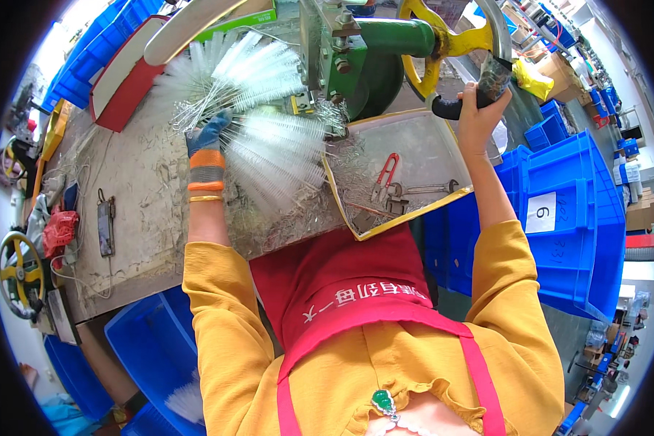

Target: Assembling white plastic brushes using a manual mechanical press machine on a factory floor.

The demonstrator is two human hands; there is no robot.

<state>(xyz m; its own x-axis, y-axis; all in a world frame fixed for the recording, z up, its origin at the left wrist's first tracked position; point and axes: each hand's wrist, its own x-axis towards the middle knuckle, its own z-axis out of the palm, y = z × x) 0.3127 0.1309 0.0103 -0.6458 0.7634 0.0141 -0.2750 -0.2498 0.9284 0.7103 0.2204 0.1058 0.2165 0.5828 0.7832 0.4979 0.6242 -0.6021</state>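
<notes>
- Left hand (pixel 209 138), upper left of centre: blue-and-orange glove, fingers closed around wire stems of white-bristled brushes (pixel 280 149) (big fanned bunch, upper centre-left of the frame).
- Right hand (pixel 481 116), upper right: bare, curled around the dark handle (pixel 495 77) by the yellow handwheel (pixel 453 38) of a green press (pixel 396 36).
- Shallow tray (pixel 414 138), yellow-edged, right of centre: holds red-handled cutters (pixel 393 163), an open-end wrench (pixel 430 188) and other metal tools; wire scraps along its left part.
- Blue bin (pixel 142 334), lower left: white bristles (pixel 188 400) inside (mostly cut off by the sleeve).
- Large blue crates (pixel 574 254), right side: can't tell contents.
- Red box (pixel 127 98), upper left, pale panel on it; contents can't be told.
- Worktable (pixel 142 218), left: phone (pixel 106 227) lying on it; red plastic bag (pixel 60 231) near the far-left edge.
</notes>
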